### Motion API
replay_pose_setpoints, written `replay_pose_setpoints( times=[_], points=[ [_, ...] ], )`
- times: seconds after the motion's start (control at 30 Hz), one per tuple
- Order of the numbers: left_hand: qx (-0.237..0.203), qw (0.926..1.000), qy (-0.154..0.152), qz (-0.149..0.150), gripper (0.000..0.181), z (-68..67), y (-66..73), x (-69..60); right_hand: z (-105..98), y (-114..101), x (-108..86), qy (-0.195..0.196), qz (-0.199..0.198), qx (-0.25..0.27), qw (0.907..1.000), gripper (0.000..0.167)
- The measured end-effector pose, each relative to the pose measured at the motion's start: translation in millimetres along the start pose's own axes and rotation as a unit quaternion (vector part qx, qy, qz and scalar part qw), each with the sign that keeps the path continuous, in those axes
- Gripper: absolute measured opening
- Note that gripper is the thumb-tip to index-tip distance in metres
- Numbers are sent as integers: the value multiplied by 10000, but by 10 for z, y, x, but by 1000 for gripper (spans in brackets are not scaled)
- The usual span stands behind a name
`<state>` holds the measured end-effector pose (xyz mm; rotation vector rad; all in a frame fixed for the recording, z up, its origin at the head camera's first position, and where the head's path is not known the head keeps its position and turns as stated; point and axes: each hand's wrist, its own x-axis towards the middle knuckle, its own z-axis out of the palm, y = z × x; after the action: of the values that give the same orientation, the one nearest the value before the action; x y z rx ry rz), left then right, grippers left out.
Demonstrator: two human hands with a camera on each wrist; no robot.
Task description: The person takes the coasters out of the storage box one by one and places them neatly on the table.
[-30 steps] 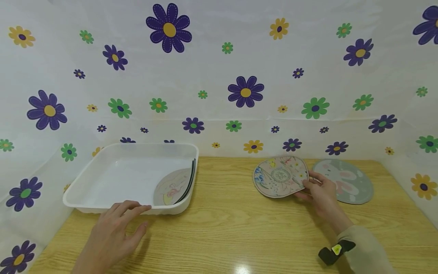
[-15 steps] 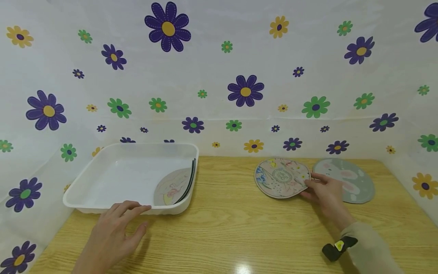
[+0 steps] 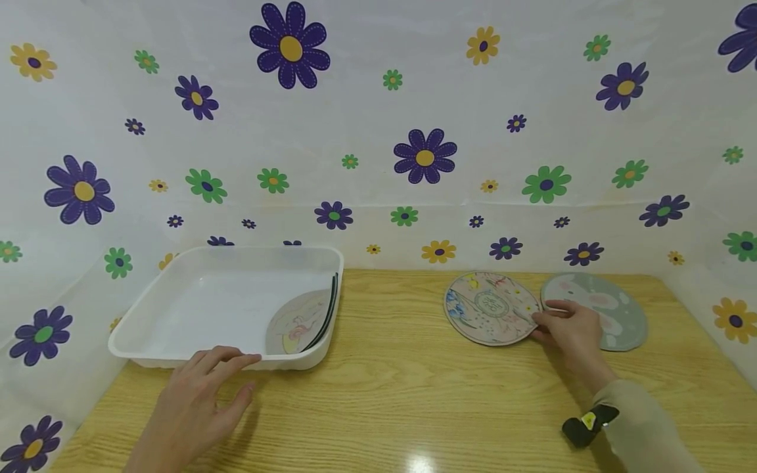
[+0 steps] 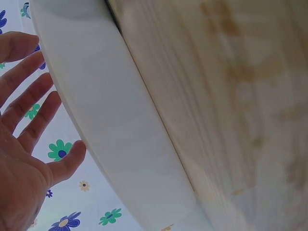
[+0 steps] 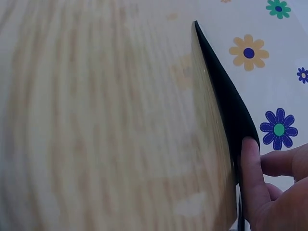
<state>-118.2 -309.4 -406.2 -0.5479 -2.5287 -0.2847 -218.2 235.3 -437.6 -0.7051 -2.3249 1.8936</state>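
The thin round pink mat with a floral print (image 3: 492, 307) lies toward 10 o'clock from the right hand (image 3: 570, 334), which is much the nearer and pinches its edge at about 4 o'clock. Being round, it has no marked long axis; the right wrist view shows its dark underside, with the gripped side tilted off the wooden surface (image 3: 390, 394).

From the left hand (image 3: 195, 397) it is well apart, between 2 and 3 o'clock. That hand is loosely spread, its fingertips at the near rim of the white rectangular plastic tray (image 3: 219, 302), which stands at 9 o'clock from the floral mat. Inside, at the tray's 4 o'clock corner, leans a pale round flamingo mat (image 3: 296, 323). The grey oval rabbit mat (image 3: 621, 305) lies at 2 o'clock from the right hand, partly hidden by it.
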Motion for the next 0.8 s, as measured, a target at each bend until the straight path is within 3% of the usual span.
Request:
replay_pose_setpoints(
  times=[0.57, 0.67, 0.8],
  points=[
    [-71, 10000, 5, -63, 37, -17, 9, -14, -70, -34, 58, 40, -302, -1094, 9935, 52],
    [-75, 9999, -23, -92, 37, -18, 14, -13, -83, -44, 72, -13, -655, -1559, 9856, 49],
    [-74, 9999, -6, -75, 36, -19, 22, -4, -94, -65, 82, -106, -1162, -2308, 9660, 45]
  ],
)
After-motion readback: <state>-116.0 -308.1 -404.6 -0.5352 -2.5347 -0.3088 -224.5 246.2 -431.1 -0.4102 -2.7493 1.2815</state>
